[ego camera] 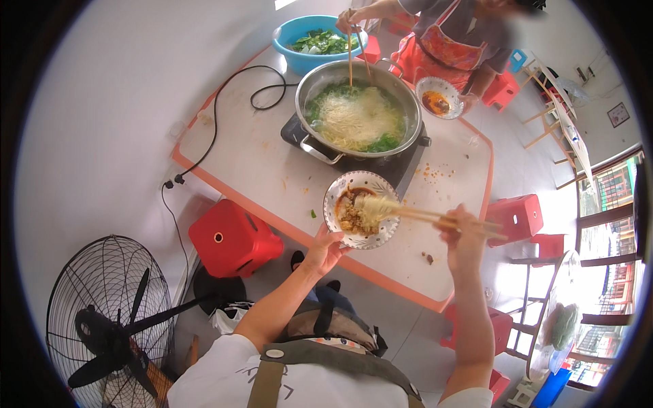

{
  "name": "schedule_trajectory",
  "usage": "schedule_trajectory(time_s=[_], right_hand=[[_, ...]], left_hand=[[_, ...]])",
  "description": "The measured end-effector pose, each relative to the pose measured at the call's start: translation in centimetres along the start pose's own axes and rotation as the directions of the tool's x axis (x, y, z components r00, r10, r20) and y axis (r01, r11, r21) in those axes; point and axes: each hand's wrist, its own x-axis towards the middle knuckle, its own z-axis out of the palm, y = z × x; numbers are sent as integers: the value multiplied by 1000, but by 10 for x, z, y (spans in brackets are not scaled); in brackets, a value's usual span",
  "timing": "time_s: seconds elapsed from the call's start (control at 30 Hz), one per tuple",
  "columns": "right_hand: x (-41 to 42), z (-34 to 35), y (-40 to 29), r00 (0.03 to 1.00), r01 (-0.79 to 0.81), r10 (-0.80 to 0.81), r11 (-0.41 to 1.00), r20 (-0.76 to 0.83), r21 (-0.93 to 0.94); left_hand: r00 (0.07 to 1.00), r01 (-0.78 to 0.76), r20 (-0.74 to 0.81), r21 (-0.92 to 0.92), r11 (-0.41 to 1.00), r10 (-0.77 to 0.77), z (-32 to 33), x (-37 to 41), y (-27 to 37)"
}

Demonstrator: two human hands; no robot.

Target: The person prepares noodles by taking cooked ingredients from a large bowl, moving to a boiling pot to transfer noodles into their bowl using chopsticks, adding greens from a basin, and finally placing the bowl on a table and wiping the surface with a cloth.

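My left hand (325, 251) holds a patterned bowl (334, 189) with brown sauce and minced topping in it. In my right hand (463, 232) is a pair of wooden chopsticks (421, 214), their tips gripping a clump of pale noodles (376, 209) over the bowl. Beyond the bowl, a large steel pot (302, 122) of noodles and greens in liquid stands on a black cooker (352, 164). A co-worker in a red apron (433, 58) dips long chopsticks (350, 56) into the pot and holds a second bowl (444, 85) containing reddish sauce beside it.
A blue basin (293, 58) of leafy greens stands behind the pot. A black cable (216, 112) crosses the white table (240, 153), which has scattered food bits. A red stool (229, 234) and a black fan (112, 326) are at left; more red stools (515, 219) are at right.
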Motion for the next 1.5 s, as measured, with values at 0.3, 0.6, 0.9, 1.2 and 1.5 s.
schedule_trajectory(time_s=[0.3, 0.6, 0.9, 1.2, 1.5], right_hand=[[-50, -35, 21, 964, 247, -267, 909, -13, -337], [-83, -44, 16, 898, 432, -401, 725, 181, -536], [-88, -33, 24, 676, 722, -589, 408, 443, -560], [-127, -51, -1, 832, 534, -458, 511, 312, -674], [-80, -60, -3, 868, 465, -496, 818, -6, -338]], left_hand=[[998, 43, 39, -37, 998, -42, 32, -22, -5], [994, 102, 49, -4, 995, -101, 53, -28, -14], [983, 141, 104, 80, 987, -149, 57, -38, -20], [991, 108, 73, 74, 991, -113, 63, -46, -18], [963, 210, 146, 121, 970, -227, 64, -53, -7]])
